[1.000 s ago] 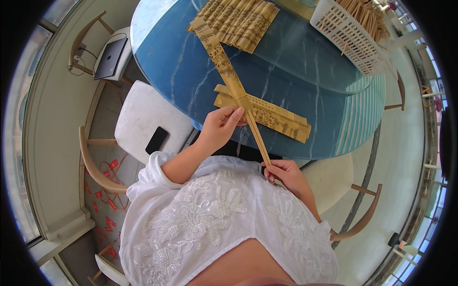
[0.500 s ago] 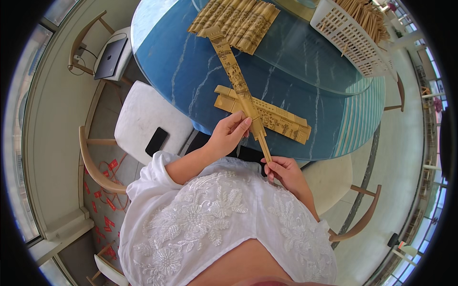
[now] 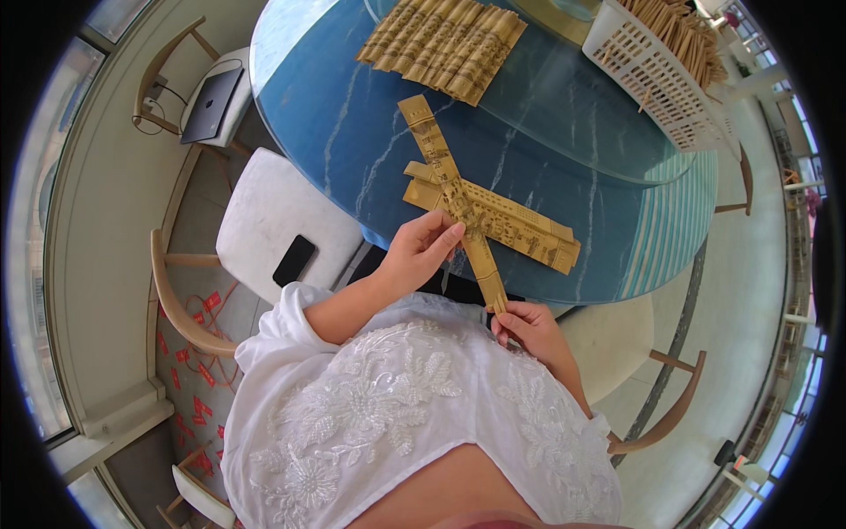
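My right hand pinches the near end of a long, flat tan bamboo slat between thumb and fingertips, a clenched grip right at the tip, so the rest of the strip can run away from me across the round blue marble-patterned table. My left hand is closed on the slat's middle from the side, fingers curled over its edge (steadying it, I'd judge, so it lies straight). The slat crosses over a short stack of similar tan bamboo slats lying flat near the table's near rim; the two make an X, touching where they cross.

Further out, a bound mat of bamboo slats lies spread flat, well apart from my hands. At the far right a white slotted plastic basket holds more loose strips, standing on a round glass turntable in the table's middle.

On my left, a white cushioned chair seat carries a black phone, and beyond it a dark laptop rests on another chair.
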A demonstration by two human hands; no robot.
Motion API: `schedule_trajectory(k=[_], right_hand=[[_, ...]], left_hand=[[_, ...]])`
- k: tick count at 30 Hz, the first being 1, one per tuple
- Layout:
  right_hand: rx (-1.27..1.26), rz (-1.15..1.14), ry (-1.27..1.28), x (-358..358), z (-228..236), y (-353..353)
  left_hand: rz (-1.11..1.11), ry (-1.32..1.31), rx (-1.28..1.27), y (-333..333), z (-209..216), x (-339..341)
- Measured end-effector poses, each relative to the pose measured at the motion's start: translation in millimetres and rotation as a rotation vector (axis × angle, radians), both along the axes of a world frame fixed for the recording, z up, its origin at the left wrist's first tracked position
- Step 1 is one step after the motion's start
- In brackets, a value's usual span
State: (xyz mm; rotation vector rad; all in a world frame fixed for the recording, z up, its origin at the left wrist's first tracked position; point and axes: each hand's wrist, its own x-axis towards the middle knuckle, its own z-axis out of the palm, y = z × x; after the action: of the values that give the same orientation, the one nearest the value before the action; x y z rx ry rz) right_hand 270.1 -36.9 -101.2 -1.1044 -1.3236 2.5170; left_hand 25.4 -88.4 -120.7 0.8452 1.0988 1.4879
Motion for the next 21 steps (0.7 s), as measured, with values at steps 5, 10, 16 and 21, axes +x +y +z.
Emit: schedule_trajectory(k=[5, 10, 16, 21], right_hand=[[0.107, 0.017, 0.049, 3, -2, -3], [0.226, -0.007, 0.062, 3, 5, -9], [0.335, -0.071, 0.163, 4, -6, -14], [0.391, -0.085, 0.263, 4, -14, -14]], left_hand=[[-0.031, -0.039, 0.012, 1, -6, -2], [-0.063, -0.138, -0.024, 1, -1, -6], [-0.106, -0.123, -0.014, 2, 2, -11], [-0.182, -0.182, -0.040, -1, -3, -1]])
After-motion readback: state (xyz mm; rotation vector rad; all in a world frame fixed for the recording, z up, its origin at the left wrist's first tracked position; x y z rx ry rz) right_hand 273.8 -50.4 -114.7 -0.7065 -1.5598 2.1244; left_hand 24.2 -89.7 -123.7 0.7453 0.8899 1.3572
